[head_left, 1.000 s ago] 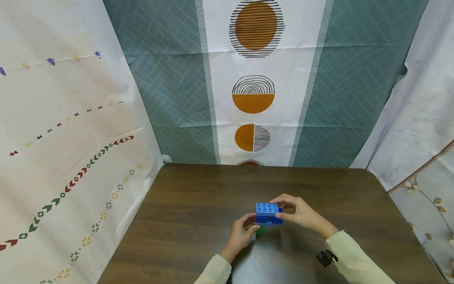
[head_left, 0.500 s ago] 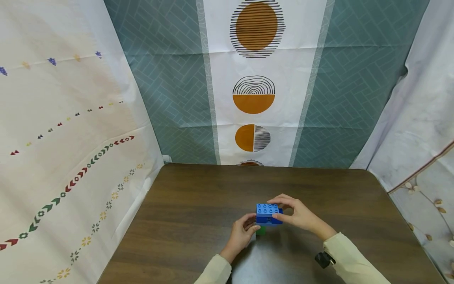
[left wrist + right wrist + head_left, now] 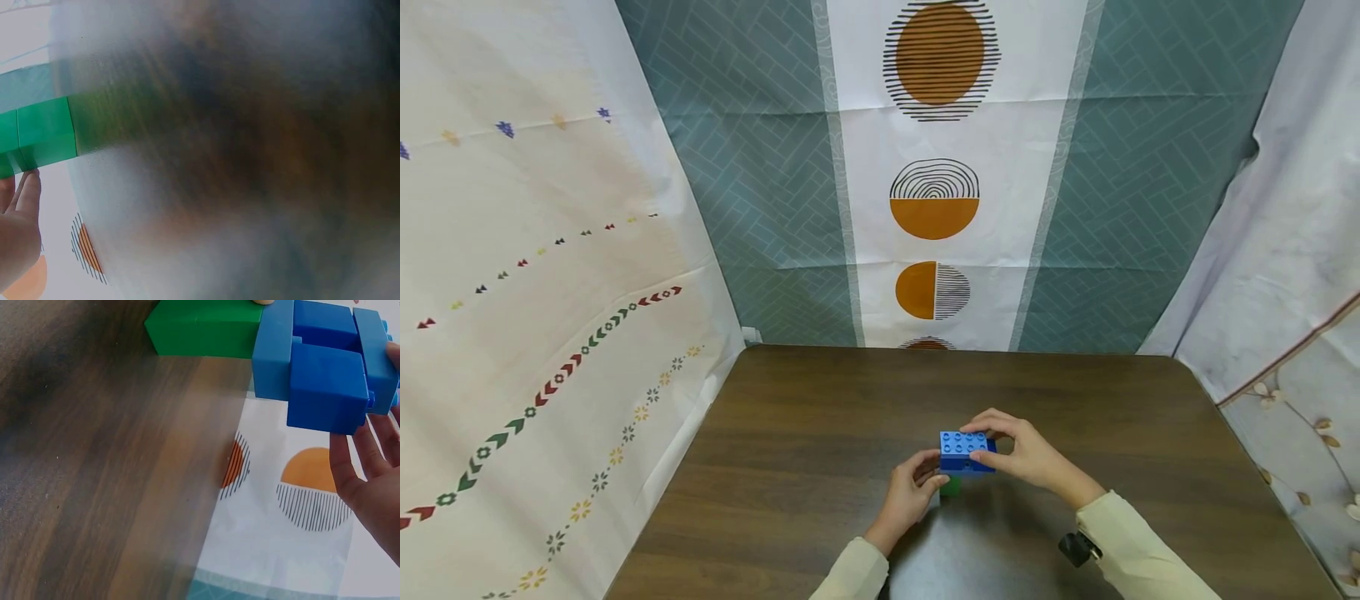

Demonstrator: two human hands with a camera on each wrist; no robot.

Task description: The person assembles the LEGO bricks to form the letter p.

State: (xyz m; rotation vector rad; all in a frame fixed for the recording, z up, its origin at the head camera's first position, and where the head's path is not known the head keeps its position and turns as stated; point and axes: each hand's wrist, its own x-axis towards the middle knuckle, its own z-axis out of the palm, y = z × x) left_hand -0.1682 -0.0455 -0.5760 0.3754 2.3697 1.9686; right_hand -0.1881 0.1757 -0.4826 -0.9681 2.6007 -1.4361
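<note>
Several toy building bricks form a stack at the middle front of the table. Its light blue top brick [image 3: 962,442] shows studs in the head view. Dark blue bricks [image 3: 328,387] lie under it, side by side on another light blue brick [image 3: 272,353]. Green bricks [image 3: 47,132] make the base. My left hand [image 3: 910,496] holds the stack's left side, its fingers against the green bricks in the left wrist view. From the right, my right hand [image 3: 1026,454] grips the top brick, thumb in front and fingers behind. Its fingertips are also close to a dark blue brick.
The brown wooden table [image 3: 820,400] ends at a hanging cloth [image 3: 760,167] with orange and black shapes in its middle strip. Patterned white cloths hang at both sides. A small black device [image 3: 1078,548] sits at the right sleeve.
My right hand has shifted slightly left along the top brick, its thumb now nearer the middle of the front face. The left hand and the green base stay in place.
</note>
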